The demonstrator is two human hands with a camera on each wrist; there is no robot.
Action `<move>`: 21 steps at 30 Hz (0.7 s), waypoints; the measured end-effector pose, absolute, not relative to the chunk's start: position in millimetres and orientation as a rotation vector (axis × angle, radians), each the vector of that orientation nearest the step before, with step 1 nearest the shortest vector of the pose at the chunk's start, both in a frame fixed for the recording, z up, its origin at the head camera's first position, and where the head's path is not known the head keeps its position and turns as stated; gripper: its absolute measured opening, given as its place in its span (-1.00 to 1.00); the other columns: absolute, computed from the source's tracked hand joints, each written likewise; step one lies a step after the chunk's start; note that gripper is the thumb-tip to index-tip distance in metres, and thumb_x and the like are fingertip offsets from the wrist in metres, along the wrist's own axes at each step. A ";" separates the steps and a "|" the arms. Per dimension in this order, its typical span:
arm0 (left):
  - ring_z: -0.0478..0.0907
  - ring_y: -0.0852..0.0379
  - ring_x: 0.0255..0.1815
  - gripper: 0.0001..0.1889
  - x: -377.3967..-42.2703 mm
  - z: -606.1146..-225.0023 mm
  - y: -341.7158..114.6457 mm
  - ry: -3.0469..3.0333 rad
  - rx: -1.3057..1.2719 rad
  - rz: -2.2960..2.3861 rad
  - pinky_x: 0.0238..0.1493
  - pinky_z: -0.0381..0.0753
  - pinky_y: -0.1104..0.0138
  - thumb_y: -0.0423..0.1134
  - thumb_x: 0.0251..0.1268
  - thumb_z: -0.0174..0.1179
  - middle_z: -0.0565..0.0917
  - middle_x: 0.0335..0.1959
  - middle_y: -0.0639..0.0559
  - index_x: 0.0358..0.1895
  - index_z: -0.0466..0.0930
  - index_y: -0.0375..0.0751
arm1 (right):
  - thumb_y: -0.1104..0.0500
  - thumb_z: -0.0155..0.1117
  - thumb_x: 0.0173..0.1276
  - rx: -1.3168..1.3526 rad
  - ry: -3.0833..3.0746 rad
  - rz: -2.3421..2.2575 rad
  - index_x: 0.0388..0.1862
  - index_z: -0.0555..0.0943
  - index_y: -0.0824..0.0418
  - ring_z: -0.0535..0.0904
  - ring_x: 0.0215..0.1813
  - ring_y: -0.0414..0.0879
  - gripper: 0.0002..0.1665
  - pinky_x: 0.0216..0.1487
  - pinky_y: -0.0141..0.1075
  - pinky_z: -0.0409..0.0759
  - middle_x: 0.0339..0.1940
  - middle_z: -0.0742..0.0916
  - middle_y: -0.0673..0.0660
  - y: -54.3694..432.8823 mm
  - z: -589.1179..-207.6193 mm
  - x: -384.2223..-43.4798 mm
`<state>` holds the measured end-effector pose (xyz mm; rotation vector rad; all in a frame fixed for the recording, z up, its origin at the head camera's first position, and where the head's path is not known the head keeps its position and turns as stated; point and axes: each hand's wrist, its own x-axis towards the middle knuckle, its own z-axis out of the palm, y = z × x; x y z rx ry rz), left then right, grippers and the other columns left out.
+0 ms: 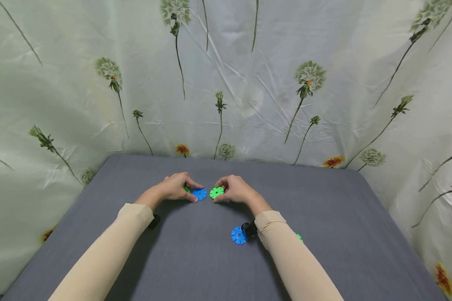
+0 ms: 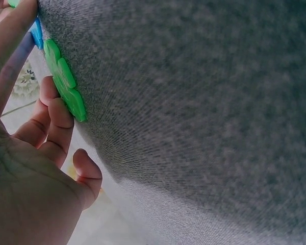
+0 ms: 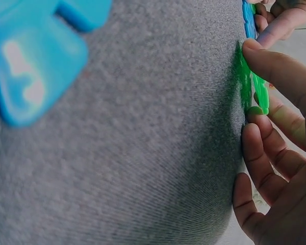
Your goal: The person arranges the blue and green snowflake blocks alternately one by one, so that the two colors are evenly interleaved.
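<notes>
My left hand (image 1: 173,187) pinches a blue notched disc (image 1: 200,194), thumb on its near edge and index finger on its far edge. Partly hidden under that hand is a green notched disc (image 2: 64,79), lying flat on the cloth beside the blue one in the left wrist view. Just to the right, my right hand (image 1: 240,190) grips another green notched disc (image 1: 216,192) between thumb and fingers. The right wrist view shows this green disc (image 3: 261,92) tilted off the cloth. A narrow gap separates it from the blue disc.
A second blue notched disc (image 1: 238,236) lies nearer on the grey cloth-covered table (image 1: 196,259), beside the black right wrist camera (image 1: 250,228). Part of a green piece (image 1: 299,237) peeks out behind the right forearm. A dandelion-patterned curtain (image 1: 248,104) hangs behind the table.
</notes>
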<state>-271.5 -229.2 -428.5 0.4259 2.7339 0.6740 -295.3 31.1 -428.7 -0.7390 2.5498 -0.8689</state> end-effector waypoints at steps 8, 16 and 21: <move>0.51 0.11 0.03 -0.51 -272.6 -426.6 -228.4 2.733 0.432 0.659 -0.07 0.15 0.11 0.05 0.23 0.59 0.67 0.05 0.09 0.26 0.79 0.33 | 0.04 0.67 0.30 -0.747 2.535 -0.859 0.22 0.77 0.13 0.57 -0.16 -0.16 -0.47 -0.09 -0.33 0.55 -0.11 0.74 0.05 31.3 -428.2 -295.4; 0.50 0.12 -0.04 -0.52 -272.0 -424.9 -227.4 2.730 0.409 0.647 -0.10 0.12 0.11 0.03 0.23 0.60 0.63 -0.02 0.08 0.25 0.80 0.34 | 0.04 0.69 0.28 -0.765 2.530 -0.851 0.21 0.77 0.13 0.55 -0.12 -0.14 -0.46 -0.01 -0.29 0.55 -0.11 0.71 0.05 30.9 -430.8 -295.6; 0.50 0.12 -0.09 -0.53 -274.4 -424.2 -225.2 2.734 0.417 0.637 -0.12 0.12 0.12 0.04 0.21 0.61 0.69 -0.03 0.09 0.22 0.81 0.35 | 0.03 0.69 0.28 -0.758 2.522 -0.842 0.21 0.76 0.10 0.55 -0.10 -0.13 -0.46 0.02 -0.26 0.55 -0.10 0.69 0.05 31.9 -433.0 -297.4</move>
